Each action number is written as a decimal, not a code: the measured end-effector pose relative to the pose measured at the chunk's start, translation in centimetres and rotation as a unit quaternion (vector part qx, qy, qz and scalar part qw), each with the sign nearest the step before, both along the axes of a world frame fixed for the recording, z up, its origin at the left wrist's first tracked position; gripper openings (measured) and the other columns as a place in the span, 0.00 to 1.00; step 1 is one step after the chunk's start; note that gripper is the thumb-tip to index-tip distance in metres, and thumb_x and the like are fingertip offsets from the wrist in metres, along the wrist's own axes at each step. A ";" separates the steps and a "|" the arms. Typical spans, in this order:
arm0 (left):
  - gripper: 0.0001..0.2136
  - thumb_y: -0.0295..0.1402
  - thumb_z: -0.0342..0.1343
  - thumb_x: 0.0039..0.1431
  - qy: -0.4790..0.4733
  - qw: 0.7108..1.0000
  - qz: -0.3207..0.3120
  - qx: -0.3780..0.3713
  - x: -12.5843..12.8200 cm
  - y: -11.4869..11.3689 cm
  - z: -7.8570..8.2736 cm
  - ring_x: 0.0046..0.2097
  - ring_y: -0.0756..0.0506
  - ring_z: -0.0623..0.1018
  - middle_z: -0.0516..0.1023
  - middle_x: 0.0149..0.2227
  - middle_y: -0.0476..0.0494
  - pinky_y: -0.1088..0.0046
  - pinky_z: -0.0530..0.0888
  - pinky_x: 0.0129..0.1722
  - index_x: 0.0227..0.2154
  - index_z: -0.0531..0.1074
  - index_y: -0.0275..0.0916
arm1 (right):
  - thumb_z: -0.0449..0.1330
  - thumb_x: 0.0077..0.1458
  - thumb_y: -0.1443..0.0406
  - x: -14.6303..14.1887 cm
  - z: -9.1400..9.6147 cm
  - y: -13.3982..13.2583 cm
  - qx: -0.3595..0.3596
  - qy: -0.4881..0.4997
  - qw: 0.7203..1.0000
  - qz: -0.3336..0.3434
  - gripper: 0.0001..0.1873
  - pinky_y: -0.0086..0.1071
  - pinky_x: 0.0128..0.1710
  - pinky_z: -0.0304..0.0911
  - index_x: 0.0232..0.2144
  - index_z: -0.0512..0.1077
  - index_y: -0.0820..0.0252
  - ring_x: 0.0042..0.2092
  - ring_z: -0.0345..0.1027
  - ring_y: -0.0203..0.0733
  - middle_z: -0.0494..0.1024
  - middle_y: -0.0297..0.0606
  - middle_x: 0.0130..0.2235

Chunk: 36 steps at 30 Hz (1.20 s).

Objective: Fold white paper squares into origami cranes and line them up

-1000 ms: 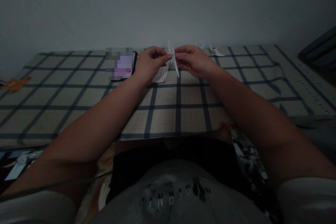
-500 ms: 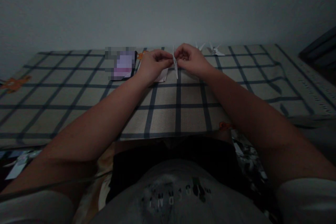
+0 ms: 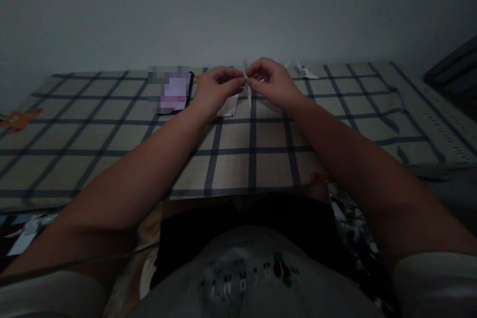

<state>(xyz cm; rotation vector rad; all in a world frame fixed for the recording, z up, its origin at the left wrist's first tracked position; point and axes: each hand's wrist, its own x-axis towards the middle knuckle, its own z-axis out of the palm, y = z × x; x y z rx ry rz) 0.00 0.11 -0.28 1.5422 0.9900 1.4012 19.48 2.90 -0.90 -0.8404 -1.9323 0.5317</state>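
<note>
A narrow piece of folded white paper [image 3: 249, 96] stands nearly upright between my two hands, edge-on to me, above the checked cloth. My left hand [image 3: 218, 87] pinches it from the left with thumb and fingers. From the right side, my right hand [image 3: 271, 81] grips the same paper, its fingers curled. Beneath and beside my left hand lies a flat stack of white paper [image 3: 228, 107], partly covered by that hand. The paper's exact folds are too small and dark to make out.
A phone [image 3: 174, 90] with a lit, partly blurred screen lies left of my hands. Behind my right hand, a folded paper crane [image 3: 307, 70] rests near the wall [image 3: 238, 10], with another pointed paper piece [image 3: 286, 64] beside it. A checked tablecloth [image 3: 238, 161] covers the table.
Both hands have risen slightly with the folded paper, which has shifted a little up and to the left. My fingers stay closed on it. The phone and crane lie where they were.
</note>
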 end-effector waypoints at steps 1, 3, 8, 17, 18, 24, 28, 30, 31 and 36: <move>0.06 0.25 0.69 0.56 -0.002 1.000 0.001 -0.002 0.0 -0.1 0.1 0.39 0.48 0.84 0.84 0.35 0.49 0.67 0.83 0.47 0.34 0.79 0.40 | 0.68 0.63 0.64 0.1 0.0 0.0 0.011 -0.010 1.000 -0.006 0.07 0.39 0.51 0.74 0.41 0.75 0.58 0.43 0.75 0.40 0.81 0.37 0.41; 0.06 0.26 0.70 0.55 -0.004 1.000 0.000 -0.003 0.1 -0.1 0.1 0.37 0.49 0.84 0.84 0.34 0.49 0.68 0.83 0.46 0.32 0.79 0.39 | 0.67 0.63 0.64 0.2 0.1 -0.2 0.033 -0.034 0.999 -0.014 0.07 0.39 0.50 0.74 0.42 0.75 0.58 0.43 0.75 0.40 0.81 0.37 0.41; 0.06 0.29 0.71 0.58 -0.005 0.999 -0.010 -0.038 0.3 -0.2 0.0 0.34 0.51 0.83 0.83 0.31 0.49 0.71 0.83 0.44 0.32 0.78 0.37 | 0.63 0.63 0.68 -0.1 0.7 -1.3 0.084 -0.083 0.992 -0.035 0.05 0.38 0.48 0.74 0.42 0.76 0.59 0.41 0.73 0.40 0.80 0.38 0.41; 0.06 0.30 0.70 0.60 -0.019 0.998 -0.014 -0.058 0.4 -0.4 0.4 0.33 0.52 0.83 0.83 0.31 0.49 0.75 0.83 0.42 0.32 0.78 0.37 | 0.60 0.67 0.64 -0.3 0.9 -1.7 0.114 -0.104 0.988 -0.020 0.07 0.40 0.50 0.75 0.45 0.75 0.59 0.44 0.73 0.41 0.80 0.41 0.44; 0.06 0.30 0.70 0.60 -0.021 0.998 -0.014 -0.055 0.4 -0.3 0.3 0.33 0.52 0.83 0.83 0.31 0.49 0.75 0.83 0.42 0.32 0.78 0.38 | 0.61 0.68 0.63 -0.3 1.0 -1.7 0.111 -0.101 0.989 -0.019 0.07 0.40 0.50 0.75 0.46 0.75 0.59 0.44 0.74 0.41 0.80 0.41 0.45; 0.10 0.37 0.70 0.62 -0.020 0.999 -0.006 -0.048 0.2 0.2 0.1 0.34 0.50 0.84 0.82 0.30 0.49 0.71 0.85 0.42 0.31 0.76 0.40 | 0.63 0.67 0.63 -0.5 1.8 -2.5 0.067 -0.075 0.994 -0.044 0.10 0.40 0.52 0.75 0.50 0.77 0.54 0.46 0.74 0.43 0.80 0.43 0.52; 0.09 0.35 0.70 0.61 -0.030 0.998 0.001 -0.046 0.3 0.3 0.1 0.33 0.51 0.84 0.82 0.29 0.49 0.73 0.84 0.41 0.31 0.76 0.40 | 0.67 0.64 0.63 -0.4 1.9 -2.3 0.061 -0.066 0.994 -0.067 0.03 0.42 0.54 0.73 0.40 0.79 0.55 0.46 0.73 0.46 0.80 0.42 0.46; 0.08 0.33 0.69 0.61 -0.038 0.998 0.002 -0.049 0.3 0.3 0.1 0.33 0.51 0.83 0.82 0.29 0.49 0.75 0.84 0.40 0.30 0.76 0.40 | 0.68 0.63 0.64 -0.3 1.8 -2.1 0.056 -0.064 0.993 -0.077 0.02 0.43 0.53 0.72 0.36 0.80 0.56 0.46 0.73 0.47 0.81 0.41 0.42; 0.08 0.33 0.69 0.61 -0.041 0.998 0.003 -0.052 0.3 0.3 0.1 0.33 0.51 0.83 0.82 0.29 0.49 0.76 0.84 0.39 0.30 0.76 0.40 | 0.68 0.62 0.64 -0.3 1.8 -2.0 0.052 -0.063 0.993 -0.080 0.02 0.43 0.53 0.72 0.36 0.81 0.56 0.45 0.73 0.47 0.81 0.41 0.41; 0.09 0.33 0.70 0.62 -0.033 0.998 0.010 -0.058 0.5 0.1 0.2 0.33 0.51 0.83 0.82 0.28 0.49 0.75 0.84 0.40 0.30 0.76 0.40 | 0.69 0.62 0.64 -0.5 1.8 -2.0 0.041 -0.056 0.994 -0.083 0.05 0.42 0.52 0.70 0.36 0.84 0.58 0.43 0.74 0.46 0.83 0.40 0.38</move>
